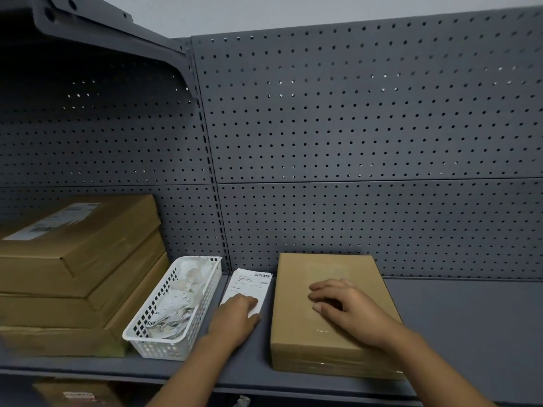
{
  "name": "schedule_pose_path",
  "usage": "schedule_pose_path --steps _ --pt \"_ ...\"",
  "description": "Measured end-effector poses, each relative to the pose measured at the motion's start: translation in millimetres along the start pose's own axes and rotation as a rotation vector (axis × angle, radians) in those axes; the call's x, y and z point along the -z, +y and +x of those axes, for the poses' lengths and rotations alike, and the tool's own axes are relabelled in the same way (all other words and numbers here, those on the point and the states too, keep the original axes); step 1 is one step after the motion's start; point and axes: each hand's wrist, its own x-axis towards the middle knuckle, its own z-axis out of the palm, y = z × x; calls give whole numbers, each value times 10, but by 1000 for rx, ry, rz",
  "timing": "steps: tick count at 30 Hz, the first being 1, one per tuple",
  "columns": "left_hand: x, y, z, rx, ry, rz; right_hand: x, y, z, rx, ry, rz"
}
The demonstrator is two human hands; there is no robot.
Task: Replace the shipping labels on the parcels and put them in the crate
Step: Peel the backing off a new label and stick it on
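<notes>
A brown cardboard parcel (299, 327) lies flat on the grey shelf (458, 324), its top bare of any label. My right hand (343, 306) rests palm down on top of it, fingers spread. To its left a white shipping label sheet (249, 284) lies on the shelf. My left hand (238, 314) presses on the near end of that sheet, fingers bent down onto the paper. A white plastic basket (141, 333) left of the label holds several crumpled, peeled labels.
A stack of three brown parcels (76, 268) stands at the left, the top one bearing a white label. A grey pegboard wall (352, 136) closes the back. Another labelled box (76, 395) sits on the shelf below.
</notes>
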Motion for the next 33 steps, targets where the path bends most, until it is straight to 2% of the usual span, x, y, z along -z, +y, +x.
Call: schedule_pose_path --steps 8,12,15,18,21,27,33 --pt "112 21 3 134 123 -80 0 -6 4 -25 6 61" --pt "275 55 -46 175 208 -176 68 -27 4 -80 -5 233" --pt "469 188 -118 137 327 -277 149 -78 -20 -140 10 430" --pt "652 441 -220 103 427 -336 156 -99 -38 -210 135 626" --pt "727 705 -283 -20 492 -377 123 -120 -38 -210 239 743" --pt "535 1101 -311 -239 436 -377 125 -307 -63 -187 320 965" --pt "324 1190 -338 -349 339 -527 127 -371 -149 -176 310 994"
